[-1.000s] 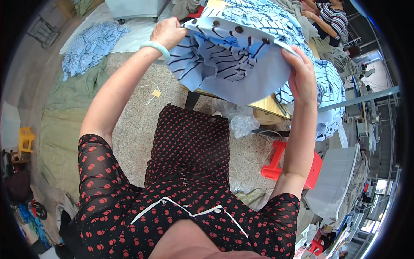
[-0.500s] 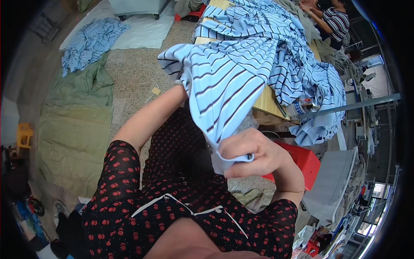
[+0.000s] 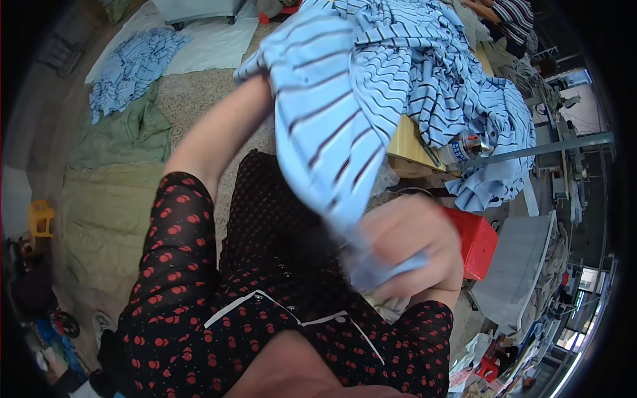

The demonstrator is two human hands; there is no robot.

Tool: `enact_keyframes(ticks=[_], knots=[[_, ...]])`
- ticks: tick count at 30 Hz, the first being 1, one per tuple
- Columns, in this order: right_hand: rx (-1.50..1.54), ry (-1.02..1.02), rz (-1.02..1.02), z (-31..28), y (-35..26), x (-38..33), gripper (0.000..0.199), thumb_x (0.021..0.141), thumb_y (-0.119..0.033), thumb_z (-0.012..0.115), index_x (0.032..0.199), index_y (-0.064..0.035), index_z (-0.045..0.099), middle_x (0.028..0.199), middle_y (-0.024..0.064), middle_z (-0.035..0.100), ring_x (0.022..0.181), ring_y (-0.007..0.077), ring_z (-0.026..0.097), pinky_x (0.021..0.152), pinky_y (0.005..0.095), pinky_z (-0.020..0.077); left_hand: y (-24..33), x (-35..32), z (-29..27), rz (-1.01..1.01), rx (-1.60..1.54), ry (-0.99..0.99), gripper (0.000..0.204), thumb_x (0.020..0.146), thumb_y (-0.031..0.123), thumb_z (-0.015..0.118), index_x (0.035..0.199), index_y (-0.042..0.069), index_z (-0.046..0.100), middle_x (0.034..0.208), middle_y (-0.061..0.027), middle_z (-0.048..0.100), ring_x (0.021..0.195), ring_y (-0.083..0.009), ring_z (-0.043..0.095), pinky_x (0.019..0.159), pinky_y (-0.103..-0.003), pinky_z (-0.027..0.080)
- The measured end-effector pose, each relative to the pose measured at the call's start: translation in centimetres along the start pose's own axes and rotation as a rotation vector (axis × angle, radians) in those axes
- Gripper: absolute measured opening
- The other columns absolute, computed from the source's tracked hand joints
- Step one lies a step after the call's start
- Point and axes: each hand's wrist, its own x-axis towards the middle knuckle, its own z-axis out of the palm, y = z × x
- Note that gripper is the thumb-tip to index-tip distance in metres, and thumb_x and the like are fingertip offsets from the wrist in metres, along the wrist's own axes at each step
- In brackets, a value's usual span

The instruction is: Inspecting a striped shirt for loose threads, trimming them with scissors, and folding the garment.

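Observation:
A light blue garment with dark stripes (image 3: 325, 119) hangs between my two arms, in front of the table. My right hand (image 3: 418, 239) is closed on its lower edge, close to my body; motion smears the fingers and the cloth there. Up to the wrist my left forearm (image 3: 222, 136) shows, reaching into the upper left part of the garment. Cloth covers that hand, so its fingers are hidden. Behind lies a heap of the same striped cloth (image 3: 448, 86) on the wooden table (image 3: 406, 149).
A can (image 3: 459, 151) and a dark slim tool (image 3: 428, 151) are at the table's near corner. A red plastic box or stool (image 3: 479, 242) stands at right, beside a pale bin (image 3: 514, 272). Green cloth (image 3: 109, 219) and striped cloth (image 3: 136, 69) lie on the left floor. Another person (image 3: 514, 20) is far right.
My right hand has moved right and slightly down, drawing the garment's edge along. The left forearm and the garment's upper part have shifted up and a little left.

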Motion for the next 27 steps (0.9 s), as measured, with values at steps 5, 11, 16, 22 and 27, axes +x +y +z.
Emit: enact_keyframes(ticks=[5, 11, 16, 22, 27], knots=[[0.129, 1.143, -0.191, -6.1, -8.1, -8.0, 0.042, 0.086, -0.031, 0.039, 0.109, 0.0023, 0.050, 0.106, 0.0185, 0.054, 0.095, 0.0308, 0.054, 0.084, 0.0411, 0.0434, 0.9, 7.5, -2.3, 0.034, 0.190, -0.103, 0.028, 0.083, 0.007, 0.038, 0.109, 0.002, 0.048, 0.110, -0.0127, 0.052, 0.102, -0.0215, 0.050, 0.088, -0.030, 0.037], [0.256, 1.204, -0.138, -9.8, -6.7, -5.7, 0.031, 0.086, -0.023, 0.043, 0.100, 0.0023, 0.055, 0.095, 0.0142, 0.060, 0.088, 0.0254, 0.059, 0.081, 0.0381, 0.0461, 4.8, 4.6, -2.9, 0.013, 0.789, -0.242, 0.032, 0.077, 0.007, 0.045, 0.107, 0.002, 0.054, 0.102, -0.0192, 0.056, 0.093, -0.0270, 0.055, 0.085, -0.032, 0.041], [0.166, 1.216, 0.040, -9.5, -3.8, -3.3, 0.026, 0.084, -0.018, 0.050, 0.097, 0.0031, 0.054, 0.093, 0.0119, 0.060, 0.082, 0.0199, 0.060, 0.075, 0.0292, 0.0477, 1.1, 1.7, -2.1, 0.045, 0.587, -0.295, 0.034, 0.074, 0.008, 0.046, 0.106, 0.003, 0.053, 0.101, -0.0188, 0.056, 0.094, -0.0298, 0.054, 0.085, -0.034, 0.041], [0.092, 1.085, 0.327, -5.1, -0.3, 3.2, 0.028, 0.078, -0.022, 0.057, 0.092, 0.0017, 0.056, 0.082, 0.0062, 0.060, 0.072, 0.0141, 0.059, 0.062, 0.0254, 0.0476, 1.6, -3.9, 1.6, 0.014, 0.102, -0.320, 0.029, 0.078, 0.020, 0.046, 0.098, 0.001, 0.056, 0.091, -0.0192, 0.059, 0.080, -0.0288, 0.057, 0.075, -0.032, 0.044], [0.021, 0.475, 0.273, 3.4, 6.5, 9.8, 0.015, 0.076, -0.016, 0.059, 0.078, -0.0016, 0.060, 0.075, 0.0095, 0.059, 0.064, 0.0191, 0.054, 0.059, 0.0277, 0.0423, 4.4, -4.0, 1.0, -0.055, 0.120, -0.454, 0.032, 0.079, 0.024, 0.050, 0.104, 0.004, 0.052, 0.093, -0.0164, 0.057, 0.082, -0.0249, 0.057, 0.073, -0.029, 0.044]])
